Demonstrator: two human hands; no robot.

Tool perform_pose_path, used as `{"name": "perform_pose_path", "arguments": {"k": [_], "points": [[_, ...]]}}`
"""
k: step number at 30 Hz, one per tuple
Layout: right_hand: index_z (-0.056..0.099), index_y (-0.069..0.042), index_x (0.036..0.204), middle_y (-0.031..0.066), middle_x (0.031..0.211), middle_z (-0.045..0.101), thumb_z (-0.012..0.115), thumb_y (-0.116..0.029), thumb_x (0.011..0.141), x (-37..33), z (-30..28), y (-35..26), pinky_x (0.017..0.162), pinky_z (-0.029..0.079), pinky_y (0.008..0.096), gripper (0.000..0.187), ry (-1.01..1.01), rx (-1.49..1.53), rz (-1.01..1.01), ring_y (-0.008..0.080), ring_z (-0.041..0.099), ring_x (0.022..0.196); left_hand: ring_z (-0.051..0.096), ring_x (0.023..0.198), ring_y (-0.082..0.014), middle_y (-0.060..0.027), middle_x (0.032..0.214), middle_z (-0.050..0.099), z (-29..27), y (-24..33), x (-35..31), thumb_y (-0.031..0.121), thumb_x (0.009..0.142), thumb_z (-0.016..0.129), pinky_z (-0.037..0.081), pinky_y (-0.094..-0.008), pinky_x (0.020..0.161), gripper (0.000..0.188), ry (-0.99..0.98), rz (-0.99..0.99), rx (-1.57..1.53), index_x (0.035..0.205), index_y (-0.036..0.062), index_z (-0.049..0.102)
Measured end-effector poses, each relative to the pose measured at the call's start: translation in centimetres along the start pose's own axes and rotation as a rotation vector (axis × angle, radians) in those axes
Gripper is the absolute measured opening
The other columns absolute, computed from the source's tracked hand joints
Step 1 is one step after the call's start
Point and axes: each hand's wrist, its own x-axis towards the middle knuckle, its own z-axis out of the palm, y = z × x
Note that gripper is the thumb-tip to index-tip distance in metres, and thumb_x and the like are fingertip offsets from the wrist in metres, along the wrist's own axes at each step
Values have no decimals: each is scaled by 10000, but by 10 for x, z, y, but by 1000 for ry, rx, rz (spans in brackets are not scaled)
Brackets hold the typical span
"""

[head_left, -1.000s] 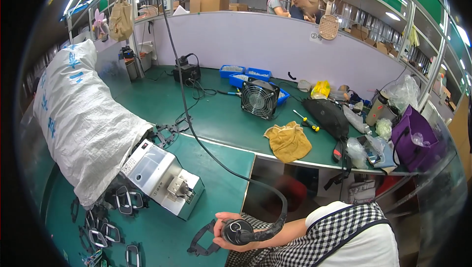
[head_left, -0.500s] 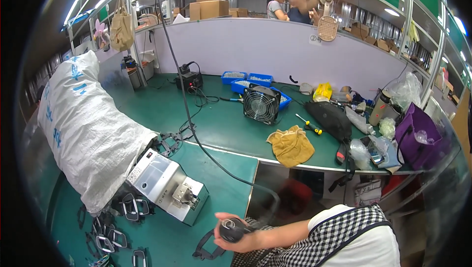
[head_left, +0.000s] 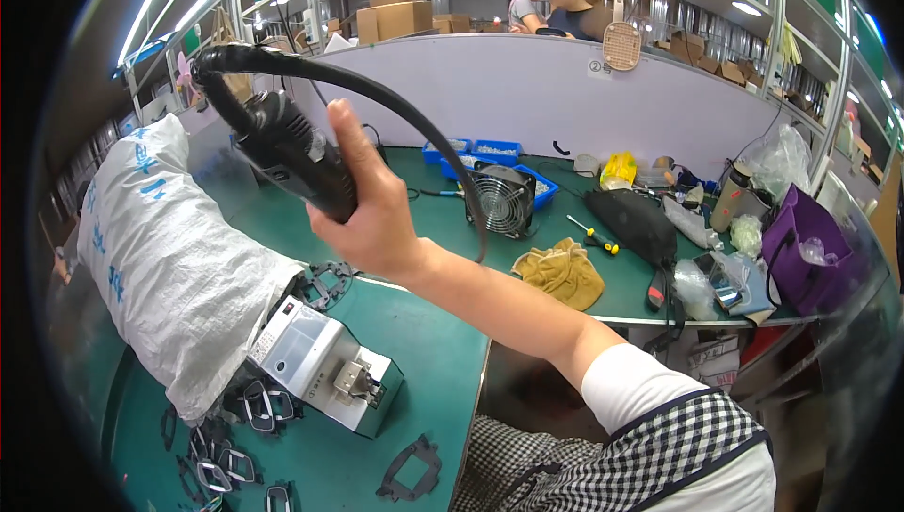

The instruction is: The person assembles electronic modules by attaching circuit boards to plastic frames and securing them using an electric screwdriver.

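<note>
My right hand is raised over the far part of the bench, fingers wrapped round a black electric screwdriver. Its thick cord loops up from the tool's end and back down behind my forearm; the working tip is hidden. My left hand is out of view. Below, at the near bench edge, a flat black plastic frame lies by itself. To its left stands a silver box-shaped machine with a panel and a metal fitting, like a screw feeder. Several black and grey frames lie left of that machine.
A large white woven sack leans over the left side. On the green bench are a small fan, blue trays, tan gloves, a yellow-handled screwdriver, a black bag and a purple bag. Two people stand beyond the partition.
My right hand has lifted the electric screwdriver from beside the black frame at the near edge, up and to the left. The frame now lies apart from the hand, slightly turned.
</note>
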Motion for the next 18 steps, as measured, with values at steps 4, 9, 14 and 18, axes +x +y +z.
{"name": "perform_pose_path", "arguments": {"k": [4,9,14,18], "points": [[253,-35,1335,196,1274,406,599,8,631,-19,0,6,864,393,292,786,-73,-22,-7,266,512,1066,434,645,-191,-88,788,421,-1,1,3,364,742,572,349,-303,527,394,-40,0,33,929,58,408],[321,-57,1283,85,919,550,629,-37,666,-46,-14,-24,707,436,269,690,-357,546,446,137,536,762,434,645,-190,-87,787,421,-5,-1,3,362,744,569,350,-302,529,386,-73,-3,71,923,59,408],[375,-57,1200,-10,730,497,626,-58,713,-109,-36,-55,606,409,229,547,-462,857,941,77,479,648,435,646,-190,-86,786,420,0,-2,-2,359,746,565,351,-301,530,379,-96,-18,92,918,60,407],[372,-53,1199,-12,735,486,626,-62,717,-155,-28,-66,608,400,228,545,-392,803,885,70,463,648,435,647,-189,-85,785,420,-4,-2,-3,357,747,562,351,-300,531,373,-137,-21,110,913,61,407]]}}
